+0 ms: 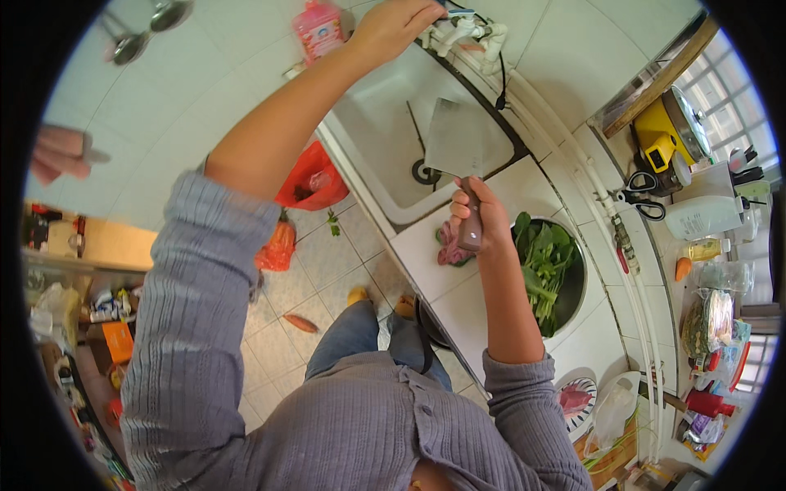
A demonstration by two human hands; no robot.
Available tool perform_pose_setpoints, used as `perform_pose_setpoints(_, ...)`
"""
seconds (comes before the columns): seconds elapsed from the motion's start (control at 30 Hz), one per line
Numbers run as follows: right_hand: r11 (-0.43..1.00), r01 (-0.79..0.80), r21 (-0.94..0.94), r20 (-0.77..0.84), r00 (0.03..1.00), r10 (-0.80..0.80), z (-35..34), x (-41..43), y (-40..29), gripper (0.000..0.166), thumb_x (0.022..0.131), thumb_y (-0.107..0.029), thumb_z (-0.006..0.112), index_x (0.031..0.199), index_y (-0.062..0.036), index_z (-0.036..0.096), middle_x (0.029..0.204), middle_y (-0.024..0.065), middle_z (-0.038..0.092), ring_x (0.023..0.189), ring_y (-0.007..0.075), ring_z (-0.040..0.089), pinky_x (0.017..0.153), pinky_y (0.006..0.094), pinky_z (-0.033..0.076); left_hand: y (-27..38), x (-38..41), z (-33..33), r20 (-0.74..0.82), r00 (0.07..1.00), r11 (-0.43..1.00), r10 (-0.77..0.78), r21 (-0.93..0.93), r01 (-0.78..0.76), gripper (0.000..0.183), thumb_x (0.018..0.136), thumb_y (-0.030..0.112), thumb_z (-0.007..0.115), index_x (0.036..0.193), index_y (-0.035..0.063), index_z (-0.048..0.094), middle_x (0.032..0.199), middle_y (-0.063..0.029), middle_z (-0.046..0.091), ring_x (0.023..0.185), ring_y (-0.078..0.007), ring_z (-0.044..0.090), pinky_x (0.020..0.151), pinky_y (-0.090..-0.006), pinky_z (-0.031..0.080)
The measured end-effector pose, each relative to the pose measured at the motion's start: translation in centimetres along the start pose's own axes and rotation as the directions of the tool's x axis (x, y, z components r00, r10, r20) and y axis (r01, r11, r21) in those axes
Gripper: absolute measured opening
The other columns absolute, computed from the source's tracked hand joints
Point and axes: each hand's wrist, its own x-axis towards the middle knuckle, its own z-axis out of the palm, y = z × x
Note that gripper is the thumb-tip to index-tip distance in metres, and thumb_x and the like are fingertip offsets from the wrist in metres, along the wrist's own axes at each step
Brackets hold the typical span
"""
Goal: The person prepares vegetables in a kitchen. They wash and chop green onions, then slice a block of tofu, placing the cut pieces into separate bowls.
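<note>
My right hand [481, 212] grips the brown handle of a cleaver [454, 136], whose broad blade is held over the white sink [371, 132]. Beyond the sink my left hand [396, 27] reaches to the tap [463, 27] on the wall. Its fingertips are at the tap's blue-marked handle, and I cannot tell whether they grip it. Right of the sink, a pinkish cloth [452, 245] lies on the tiled counter [457, 294]. A metal bowl [577, 288] of leafy greens [543, 264] stands beside my right forearm.
A pink bottle [317, 30] stands at the sink's far left corner. Below the counter edge are a red plastic bag [316, 181] and a reddish-brown root vegetable [301, 323] on the floor. A plate with meat [576, 399] sits farther right. White pipes [580, 150] run along the wall.
</note>
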Motion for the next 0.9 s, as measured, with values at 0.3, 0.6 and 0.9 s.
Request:
perform_pose_setpoints(0.3, 0.999, 0.026, 0.039, -0.208, 0.978, -0.017, 6.3, 9.3, -1.2, 0.022, 0.086, -0.027, 0.047, 0.090, -0.0053, 0.048, 0.062, 0.0025, 0.048, 0.045, 0.0126, 0.043, 0.043, 0.0281, 0.039, -12.2, 10.9, 8.2, 0.559, 0.815, 0.892, 0.151, -0.433, 0.131, 0.038, 0.089, 0.033, 0.043, 0.071, 0.0028, 0.058, 0.068, -0.0037, 0.059, 0.064, -0.0153, 0.053, 0.064, -0.0292, 0.042)
perform_pose_setpoints(0.6, 0.992, 0.120, -0.047, -0.388, 0.912, -0.129, 9.1, 14.7, -2.0, 0.022, 0.087, -0.026, 0.047, 0.091, -0.0037, 0.046, 0.063, 0.0038, 0.047, 0.045, 0.0140, 0.044, 0.042, 0.0287, 0.039, -8.7, 10.3, 9.9, 0.421, 0.902, 0.938, -0.095, -0.265, 0.222, 0.046, 0.087, 0.032, 0.034, 0.059, -0.0006, 0.049, 0.055, -0.0156, 0.048, 0.054, -0.0317, 0.047, 0.060, -0.0405, 0.043)
perform_pose_setpoints(0.9, 0.956, 0.103, -0.275, -0.480, 0.847, -0.230, 9.6, 16.1, -0.8, 0.021, 0.087, -0.024, 0.047, 0.092, -0.0036, 0.047, 0.061, 0.0045, 0.047, 0.042, 0.0146, 0.047, 0.038, 0.0271, 0.040, -17.6, -2.2, 9.5, 0.391, 0.917, 0.693, -0.076, -0.640, 0.331, 0.042, 0.092, 0.030, 0.032, 0.120, 0.0000, 0.043, 0.123, -0.0161, 0.044, 0.119, -0.0254, 0.037, 0.100, -0.0344, 0.026)
